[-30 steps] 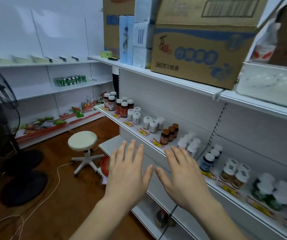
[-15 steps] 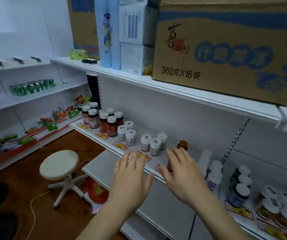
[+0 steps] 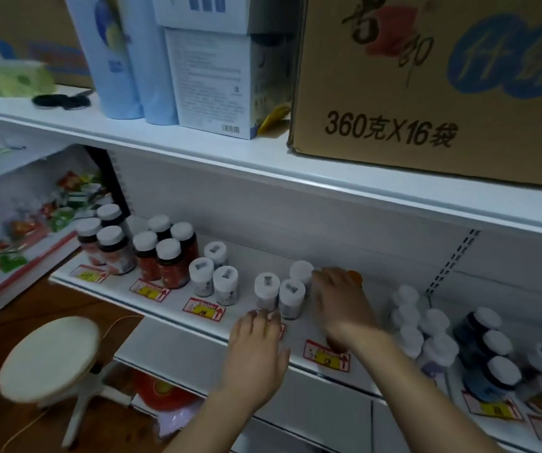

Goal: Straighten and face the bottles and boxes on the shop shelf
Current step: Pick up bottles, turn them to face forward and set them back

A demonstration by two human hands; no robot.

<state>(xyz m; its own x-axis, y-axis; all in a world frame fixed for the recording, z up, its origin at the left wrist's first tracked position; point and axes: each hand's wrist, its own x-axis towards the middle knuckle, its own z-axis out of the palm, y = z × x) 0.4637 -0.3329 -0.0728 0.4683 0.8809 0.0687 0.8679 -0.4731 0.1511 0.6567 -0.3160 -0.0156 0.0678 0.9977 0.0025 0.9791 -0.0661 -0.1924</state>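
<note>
Amber bottles (image 3: 354, 275) now covered by right hand (image 3: 341, 308); left hand (image 3: 256, 354) reached shelf edge (image 3: 197, 325).

I see a round stool (image 3: 49, 358) on the wooden floor (image 3: 18, 325), lower left | thin cable (image 3: 28, 420) trails beside its base | snack packets (image 3: 18, 230) on the far-left rack

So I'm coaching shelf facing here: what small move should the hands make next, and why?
Probably close the right hand on the amber bottle it covers and slide it toward the shelf edge. That bottle sits behind the hand, back from the price tags, while the left hand rests open at the edge below the white-capped bottles.
</note>
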